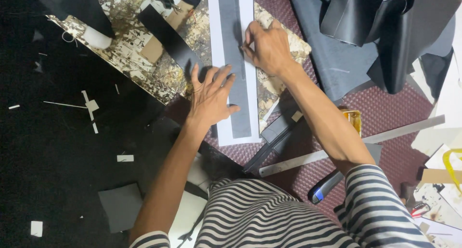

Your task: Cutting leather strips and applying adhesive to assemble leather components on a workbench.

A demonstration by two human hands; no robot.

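Grey material, cut as a long narrow strip (236,65), is lying on a white sheet of paper (216,41) near the middle of the scene, running from far to near over a speckled board (139,60). The left hand (211,96) is pressing flat on the strip's near half, fingers spread apart, gripping nothing. The right hand (267,45) is resting farther along on the strip's right edge, fingers drawn together as if pinching a small tool, though whether it holds one cannot be told. To the near right, a long metal ruler (356,144) is lying on the maroon woven mat (394,113), with a blue-tipped utility knife (327,186) just beside it. Dark leather pieces (385,21) are piling up at far right.
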